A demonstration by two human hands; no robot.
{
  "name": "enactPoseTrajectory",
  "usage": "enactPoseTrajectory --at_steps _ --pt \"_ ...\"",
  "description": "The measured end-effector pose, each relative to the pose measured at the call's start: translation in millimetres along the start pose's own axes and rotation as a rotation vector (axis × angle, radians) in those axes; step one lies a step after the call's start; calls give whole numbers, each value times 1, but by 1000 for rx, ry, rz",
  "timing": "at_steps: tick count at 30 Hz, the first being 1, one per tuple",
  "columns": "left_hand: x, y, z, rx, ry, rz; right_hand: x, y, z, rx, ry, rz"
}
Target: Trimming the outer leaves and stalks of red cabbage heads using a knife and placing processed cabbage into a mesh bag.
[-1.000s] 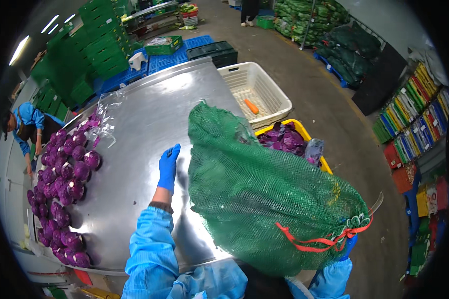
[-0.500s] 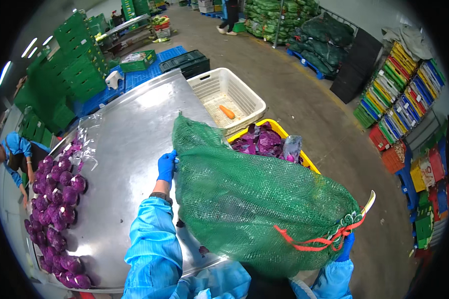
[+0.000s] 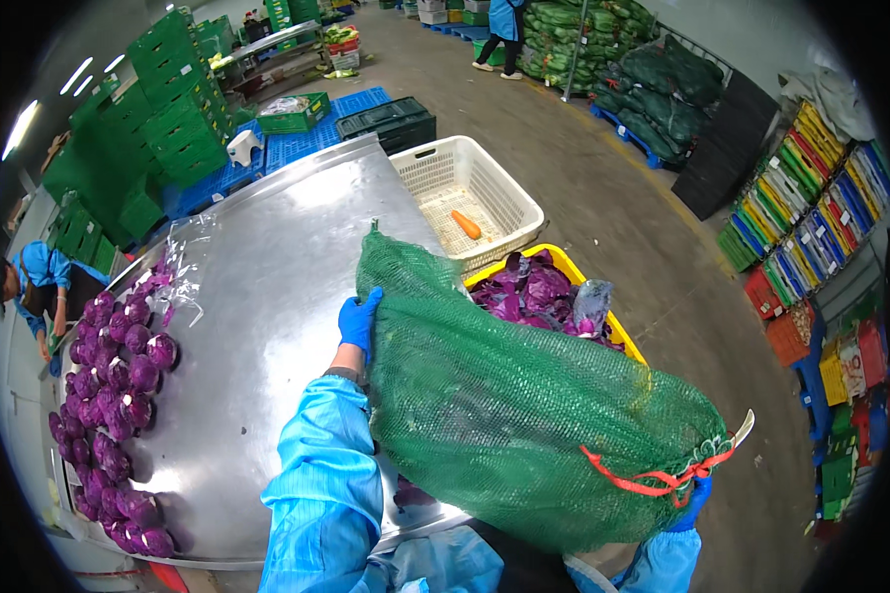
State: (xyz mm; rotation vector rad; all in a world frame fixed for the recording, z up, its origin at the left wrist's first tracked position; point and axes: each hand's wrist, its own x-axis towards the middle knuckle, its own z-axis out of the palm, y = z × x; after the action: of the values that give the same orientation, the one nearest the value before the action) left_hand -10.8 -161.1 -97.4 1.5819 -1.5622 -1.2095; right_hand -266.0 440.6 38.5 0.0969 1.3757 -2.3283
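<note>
A large green mesh bag (image 3: 534,405) stretches between my hands, over the near right side of the metal table (image 3: 257,395). My gloved left hand (image 3: 359,321) is closed on the bag's left edge. At the gathered right end, where a red tie (image 3: 653,484) is wound, my gloved right hand (image 3: 695,502) grips the bag, its fingers partly hidden. Beside that hand a pale curved piece like a knife blade (image 3: 745,427) sticks out; whether the hand holds it is hidden. Purple cabbages (image 3: 109,376) lie along the table's left edge.
Beyond the bag stand a yellow crate (image 3: 566,259) of purple leaves and a white crate (image 3: 514,203) with a carrot (image 3: 466,225) in it. Clear plastic film (image 3: 190,259) lies on the table. A co-worker (image 3: 40,277) bends at the far left. Stacked crates (image 3: 811,208) line the right.
The whole view has shifted a little. Both hands keep hold of the bag, and its tied right end and red tie sit slightly differently. The co-worker at the left has moved their arms.
</note>
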Motion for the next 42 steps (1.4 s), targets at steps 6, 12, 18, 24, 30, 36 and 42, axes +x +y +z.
enactPoseTrajectory --at_steps 6,12,18,24,30,36,42 --pt "-5 9 39 69 322 187 11 -1 -71 -216 54 -71" --pt "-25 155 -37 -369 424 674 19 8 -9 -6 28 31" --pt "-76 262 -145 -478 285 1069 38 40 47 48 -203 156" --pt "-112 306 -208 -397 385 1195 33 41 86 171 -459 184" --pt "-82 266 -234 -446 405 1212 8 35 113 257 -465 117" --pt "-85 249 -255 -351 292 1042 -7 44 93 161 -493 99" --pt "-146 294 -304 -517 431 1225 -22 57 89 96 -442 224"
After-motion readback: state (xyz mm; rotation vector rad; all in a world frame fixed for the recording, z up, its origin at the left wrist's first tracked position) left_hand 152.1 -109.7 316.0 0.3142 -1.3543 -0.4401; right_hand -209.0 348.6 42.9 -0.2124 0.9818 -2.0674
